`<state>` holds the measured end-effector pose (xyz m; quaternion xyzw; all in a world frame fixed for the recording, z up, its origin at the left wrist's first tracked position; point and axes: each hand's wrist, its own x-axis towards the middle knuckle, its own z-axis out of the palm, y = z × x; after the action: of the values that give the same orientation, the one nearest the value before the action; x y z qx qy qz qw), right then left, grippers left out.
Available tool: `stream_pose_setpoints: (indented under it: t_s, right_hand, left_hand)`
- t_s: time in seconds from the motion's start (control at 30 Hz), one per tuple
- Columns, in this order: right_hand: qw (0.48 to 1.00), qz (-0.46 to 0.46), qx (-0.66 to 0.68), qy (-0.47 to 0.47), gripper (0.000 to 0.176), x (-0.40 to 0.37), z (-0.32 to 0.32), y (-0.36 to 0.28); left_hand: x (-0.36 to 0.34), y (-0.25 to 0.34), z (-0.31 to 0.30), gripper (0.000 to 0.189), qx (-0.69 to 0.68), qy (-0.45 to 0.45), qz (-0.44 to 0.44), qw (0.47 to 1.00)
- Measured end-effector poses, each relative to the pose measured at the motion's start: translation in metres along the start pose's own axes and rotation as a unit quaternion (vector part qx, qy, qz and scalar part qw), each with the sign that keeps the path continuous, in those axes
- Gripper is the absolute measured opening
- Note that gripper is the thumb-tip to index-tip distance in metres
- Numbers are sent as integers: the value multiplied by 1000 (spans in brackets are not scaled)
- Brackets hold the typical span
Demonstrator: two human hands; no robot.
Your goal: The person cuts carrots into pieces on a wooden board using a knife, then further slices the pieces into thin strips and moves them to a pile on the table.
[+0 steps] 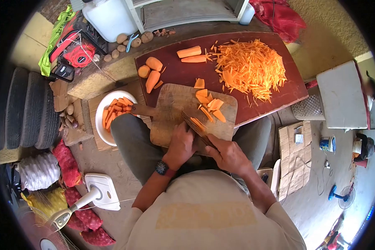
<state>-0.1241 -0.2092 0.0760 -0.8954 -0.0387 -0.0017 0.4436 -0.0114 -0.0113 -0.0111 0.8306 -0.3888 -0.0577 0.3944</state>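
My right hand (pixel 230 155) is wrapped round the handle of a knife (pixel 194 126), whose blade angles across the wooden cutting board (pixel 166 104). Just left of the blade, my left hand (pixel 180 143) is closed with curled fingertips down on the board; what lies under them is hidden. Thin carrot strips (pixel 199 123) lie along the blade's right side. Farther up the board are several flat carrot slices (pixel 214 105). The board rests across my lap and the edge of a dark red table (pixel 179 39).
A large heap of carrot shreds (pixel 252 68) covers the table's right part. Whole peeled carrots (pixel 153 79) and cut carrot lengths (pixel 189 52) lie beyond the board. On the left stands a white bowl (pixel 100 123) of carrot pieces, with a floor fan (pixel 62 216) behind.
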Motion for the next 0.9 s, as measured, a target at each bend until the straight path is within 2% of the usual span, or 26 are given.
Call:
stream_pose_setpoints:
  t_s: [0.13, 0.2, 0.4, 0.5, 0.6, 0.7, 0.8, 0.9]
  right_hand:
    - [999, 41, -30, -9, 47, -13, -1, -11]
    - [998, 46, -46, -9, 45, -16, -1, -10]
    - [995, 91, -7, -40, 42, -5, 2, -4]
    - [997, 68, -33, -36, 40, 9, 11, -1]
    - [994, 99, -1, -37, 38, 0, -1, -14]
    - [995, 91, 51, -1, 34, -10, 2, -9]
    - [995, 97, 10, -23, 36, 6, 11, -6]
    - [998, 62, 3, -2, 36, 7, 11, -6]
  left_hand:
    - [-1, 2, 3, 56, 23, 15, 33, 999]
    - [0, 1, 4, 57, 34, -2, 21, 999]
    - [0, 2, 5, 54, 39, 16, 21, 999]
    - [0, 4, 5, 53, 17, 21, 22, 999]
    - [3, 5, -1, 53, 17, 13, 26, 999]
    - [-1, 8, -1, 53, 24, 23, 21, 999]
    - [2, 3, 4, 54, 3, 34, 33, 999]
    - [3, 5, 3, 54, -5, 35, 44, 998]
